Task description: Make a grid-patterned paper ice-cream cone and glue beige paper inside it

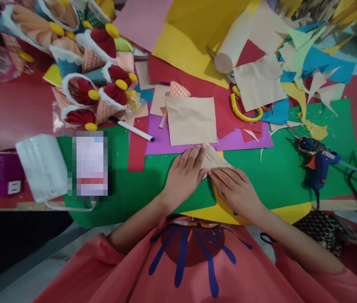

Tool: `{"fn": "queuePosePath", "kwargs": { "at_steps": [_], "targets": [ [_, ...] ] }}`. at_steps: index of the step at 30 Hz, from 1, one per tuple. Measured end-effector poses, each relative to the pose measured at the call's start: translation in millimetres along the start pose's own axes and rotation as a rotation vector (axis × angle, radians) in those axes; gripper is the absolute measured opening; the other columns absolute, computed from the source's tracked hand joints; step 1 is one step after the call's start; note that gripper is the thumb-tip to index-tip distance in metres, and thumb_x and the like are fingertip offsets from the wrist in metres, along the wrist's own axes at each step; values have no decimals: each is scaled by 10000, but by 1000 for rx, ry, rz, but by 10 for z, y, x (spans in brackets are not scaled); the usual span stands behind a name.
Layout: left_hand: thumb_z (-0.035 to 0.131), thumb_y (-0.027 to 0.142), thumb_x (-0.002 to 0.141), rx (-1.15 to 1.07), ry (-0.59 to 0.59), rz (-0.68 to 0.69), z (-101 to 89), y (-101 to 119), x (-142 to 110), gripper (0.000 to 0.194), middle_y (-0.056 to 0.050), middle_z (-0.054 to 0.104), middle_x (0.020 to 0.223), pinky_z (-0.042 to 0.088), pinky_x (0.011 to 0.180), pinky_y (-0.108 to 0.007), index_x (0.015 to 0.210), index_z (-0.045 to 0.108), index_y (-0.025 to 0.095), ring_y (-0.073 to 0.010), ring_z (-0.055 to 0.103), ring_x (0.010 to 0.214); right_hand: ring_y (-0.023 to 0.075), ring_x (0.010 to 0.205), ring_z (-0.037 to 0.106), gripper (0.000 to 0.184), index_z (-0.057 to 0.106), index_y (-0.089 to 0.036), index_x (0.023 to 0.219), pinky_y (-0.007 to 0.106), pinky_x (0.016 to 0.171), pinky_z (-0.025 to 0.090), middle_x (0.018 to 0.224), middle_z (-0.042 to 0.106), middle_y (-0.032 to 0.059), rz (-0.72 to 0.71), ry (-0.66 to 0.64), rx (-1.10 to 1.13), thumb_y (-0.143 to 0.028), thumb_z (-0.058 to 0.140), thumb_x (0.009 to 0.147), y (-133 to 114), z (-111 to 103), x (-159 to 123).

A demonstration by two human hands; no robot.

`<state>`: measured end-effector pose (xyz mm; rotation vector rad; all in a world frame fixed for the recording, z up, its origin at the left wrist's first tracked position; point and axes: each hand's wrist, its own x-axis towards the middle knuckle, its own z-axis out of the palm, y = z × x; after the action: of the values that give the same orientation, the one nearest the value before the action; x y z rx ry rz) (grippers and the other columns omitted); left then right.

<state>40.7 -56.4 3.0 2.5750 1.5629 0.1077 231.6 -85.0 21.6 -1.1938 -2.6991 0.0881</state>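
A small beige cloth piece (214,158), folded to a point, lies on the green sheet in front of me. My left hand (186,170) has its fingers together over the cloth's left edge. At its lower right edge, my right hand (233,185) pinches the fold, thumb hidden beneath the fingers. The two hands nearly meet at the near corner. Just beyond them rests a flat beige cloth square (191,122) with zigzag-cut edges. Another beige square (260,82) partly covers yellow-handled scissors (244,115).
Felt cones with yellow dots (102,84) crowd the back left. A marker (136,129), a blurred-out phone (91,164) and a white power bank-like block (42,168) lie left. At right stands a blue glue gun (317,168) with a cord. Felt scraps (319,63) cover the back right.
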Motion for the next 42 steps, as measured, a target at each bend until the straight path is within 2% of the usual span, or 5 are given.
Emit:
{"fn": "queuePosePath", "kwargs": {
  "at_steps": [12,18,23,33,42],
  "targets": [
    [320,314,995,-45,-44,-27,-62,-17,-4,533,-130,333,1560,358,1074,-422,1509,289,180,-279,327,1441,201,1049,610,360,574,-159,1287,381,988,414,1135,706,70,85,-50,-52,-215,529,934,70,-91,-249],
    [357,297,988,5,-10,-75,-72,-110,-94,534,-120,273,1580,357,1060,-556,1509,244,327,-337,318,1445,204,961,601,344,599,-159,1258,388,976,407,1045,703,73,110,-49,-93,-270,534,939,38,-84,-189],
    [403,273,975,17,29,-84,-66,-251,-194,550,-105,266,1585,256,1085,-700,1490,252,393,-385,295,1445,209,987,597,349,606,-117,1244,382,967,422,1078,694,97,108,-28,-42,-269,534,938,81,-67,-236],
    [439,260,960,-1,45,-96,-61,-378,-276,555,-93,263,1587,179,1101,-750,1480,291,383,-388,238,1465,217,1026,583,330,600,-158,1249,370,909,445,1121,705,82,148,-14,-21,-220,521,934,173,-102,-370],
    [423,260,969,33,38,-131,-119,-469,-354,525,-126,305,1570,179,1090,-756,1478,328,343,-399,177,1479,190,838,542,138,687,-159,991,324,740,377,898,736,24,7,31,-97,-176,572,914,274,-163,-64]
  ]
}}
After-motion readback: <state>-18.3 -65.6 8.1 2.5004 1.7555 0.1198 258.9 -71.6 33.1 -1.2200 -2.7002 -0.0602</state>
